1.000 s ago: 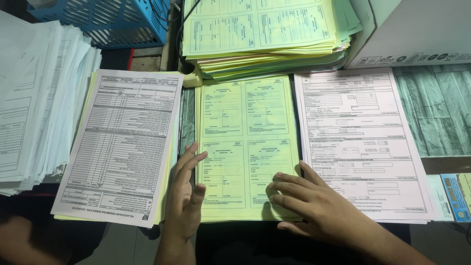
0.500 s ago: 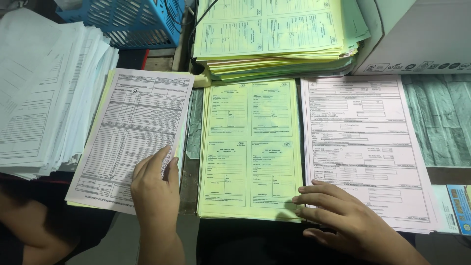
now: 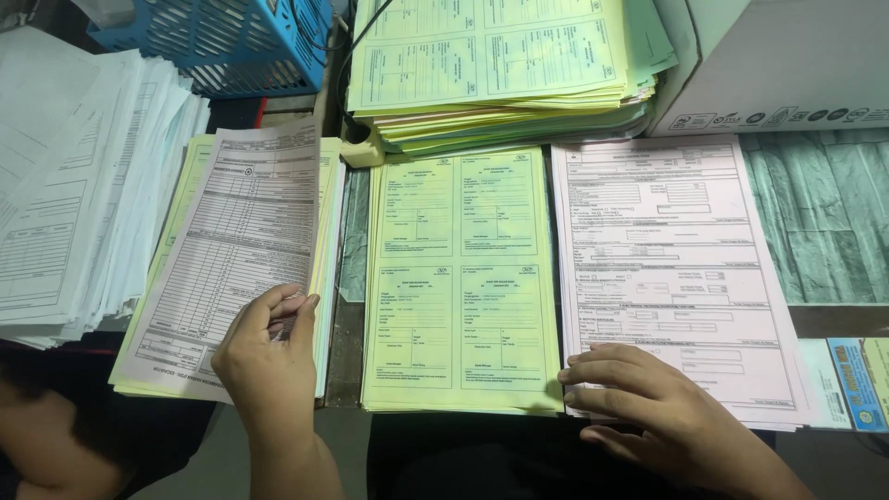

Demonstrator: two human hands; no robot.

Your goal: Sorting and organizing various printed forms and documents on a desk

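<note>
Near the front edge of the table, from the head view, the left hand [image 3: 269,356] is pinching the lower right corner of the top white form [image 3: 236,250], with the thumb on top and the sheet's right edge lifted a bit off the stack of yellowish forms [image 3: 326,231] under it. Right hand [image 3: 657,407] lies flat and relaxed, gripping nothing, fingers spread across the bottom left corner of the pink form [image 3: 667,268], fingertips just touching the yellow form pile [image 3: 458,278] in the middle. Behind those sits a taller yellow stack [image 3: 500,65], a blue plastic basket [image 3: 222,46] at the back left, a white cardboard box [image 3: 787,65] at the back right, and a big white paper stack [image 3: 74,185] along the left edge.
</note>
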